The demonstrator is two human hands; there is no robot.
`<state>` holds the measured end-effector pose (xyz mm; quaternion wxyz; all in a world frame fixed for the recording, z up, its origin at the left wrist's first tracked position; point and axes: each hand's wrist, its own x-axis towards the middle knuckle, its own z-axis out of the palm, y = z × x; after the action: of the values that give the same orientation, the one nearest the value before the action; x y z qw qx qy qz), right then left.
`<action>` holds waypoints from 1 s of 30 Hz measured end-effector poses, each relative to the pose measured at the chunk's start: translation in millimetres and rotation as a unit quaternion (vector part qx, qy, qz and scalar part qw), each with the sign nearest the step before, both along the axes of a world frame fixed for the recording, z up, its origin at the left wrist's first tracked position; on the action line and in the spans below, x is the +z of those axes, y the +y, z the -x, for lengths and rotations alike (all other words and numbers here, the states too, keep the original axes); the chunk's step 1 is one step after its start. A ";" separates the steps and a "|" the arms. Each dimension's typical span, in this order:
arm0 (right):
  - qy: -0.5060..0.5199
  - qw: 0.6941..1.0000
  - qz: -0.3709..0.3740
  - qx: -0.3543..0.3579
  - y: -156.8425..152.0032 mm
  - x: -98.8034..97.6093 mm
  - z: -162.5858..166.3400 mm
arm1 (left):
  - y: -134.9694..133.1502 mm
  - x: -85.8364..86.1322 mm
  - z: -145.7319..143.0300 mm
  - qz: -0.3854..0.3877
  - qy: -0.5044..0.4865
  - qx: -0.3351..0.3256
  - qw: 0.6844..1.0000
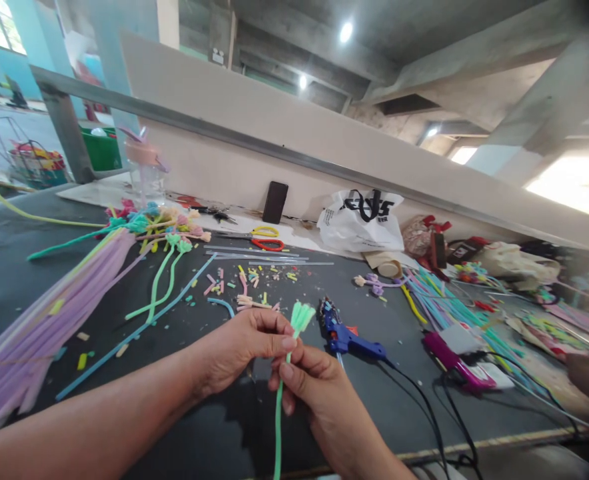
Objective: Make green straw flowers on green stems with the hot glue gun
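Note:
Between my two hands is a green pipe cleaner flower (301,316), its petal-like tip pointing up and its long stem hanging down past the table's front edge. My left hand (254,339) pinches it with thumb and forefinger just under the tip. A little lower, the fingers of my right hand (312,380) close around the stem. A blue hot glue gun (352,340) lies to the right of my hands with its cord trailing forward. Short pink pipe cleaner pieces (254,304) lie just beyond my left hand.
Purple pipe cleaners (69,307) lie bundled at left beside finished-looking coloured flowers (174,243). Behind are scissors (267,239), clear glue sticks (259,253), a phone (275,202) and a white bag (362,220). A magenta power strip (457,363) and cords lie right.

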<state>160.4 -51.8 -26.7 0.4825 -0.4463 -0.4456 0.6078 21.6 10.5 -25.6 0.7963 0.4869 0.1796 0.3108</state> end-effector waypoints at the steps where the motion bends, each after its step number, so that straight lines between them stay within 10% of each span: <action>1: 0.004 1.000 -0.003 0.001 0.4 -1.1 0.0 | -0.1 -0.5 0.3 -0.007 0.002 -0.009 1.000; 6: 0.009 0.999 0.017 0.026 1.1 -4.3 1.2 | 1.2 -0.1 1.5 -0.017 0.018 -0.010 1.000; 10: -0.179 0.981 0.003 0.069 8.0 5.0 -18.1 | 6.6 4.7 4.7 -0.009 0.024 0.057 0.998; 14: -0.471 0.859 -0.189 -0.069 20.4 11.2 -49.9 | 12.9 7.0 9.3 0.002 0.012 0.063 0.998; 17: -0.565 0.786 -0.250 -0.020 23.8 4.4 -56.8 | 14.7 5.9 10.1 0.015 0.013 0.031 0.999; 21: -0.616 0.749 -0.240 0.045 21.9 1.0 -53.6 | 14.3 4.5 7.8 -0.001 0.070 0.020 0.997; 30: -0.775 0.624 -0.079 -0.054 33.0 18.3 -117.0 | 13.4 -5.2 4.3 0.007 0.123 0.007 0.992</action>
<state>277.4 -18.8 -8.5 0.0235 -0.7357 -0.6763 -0.0276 17.3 23.9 -30.9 0.7696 0.5144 0.2820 0.2523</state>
